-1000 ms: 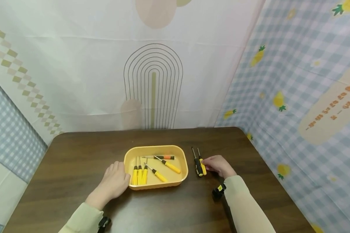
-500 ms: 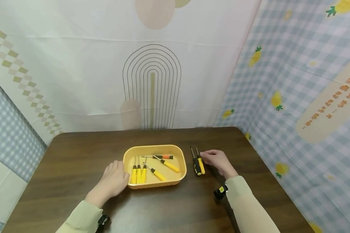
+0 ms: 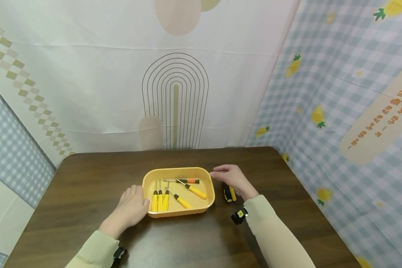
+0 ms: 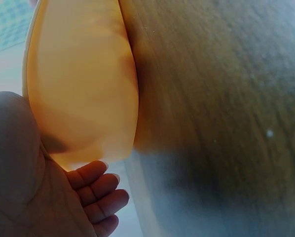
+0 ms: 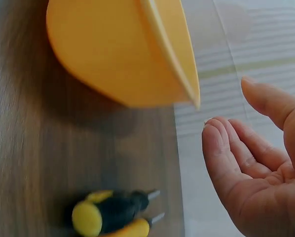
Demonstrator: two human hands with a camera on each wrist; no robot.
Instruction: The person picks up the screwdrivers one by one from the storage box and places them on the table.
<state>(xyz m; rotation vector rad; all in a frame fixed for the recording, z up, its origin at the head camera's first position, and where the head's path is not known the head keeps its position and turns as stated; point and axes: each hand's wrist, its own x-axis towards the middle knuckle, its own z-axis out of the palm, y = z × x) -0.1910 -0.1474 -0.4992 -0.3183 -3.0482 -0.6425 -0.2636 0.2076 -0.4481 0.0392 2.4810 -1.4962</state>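
A yellow plastic tray [image 3: 182,213] lies on the brown table. At its left end my left hand [image 3: 131,206] holds the tray, thumb by the near corner and fingers at the end wall. Inside are several yellow-handled screwdrivers [image 3: 160,203] and one black-and-orange screwdriver [image 3: 191,181]. My right hand [image 3: 232,178] hovers at the tray's right rim, empty, its thumb apart from the fingers in the right wrist view. Below it, a black screwdriver [image 5: 119,206] and a yellow screwdriver [image 5: 135,229] lie side by side on the table. In the head view the hand hides their shafts.
The wooden table [image 3: 97,175] extends around the tray, its far edge meeting a white patterned cloth [image 3: 100,93]. A blue checked cloth [image 3: 348,96] hangs along the right side. Each wrist carries a small black camera, such as the right one [image 3: 238,216].
My right hand lets go of the yellow screwdriver beside the black one, lifts off and moves left to the tray's right rim. The left hand and tray stay put.
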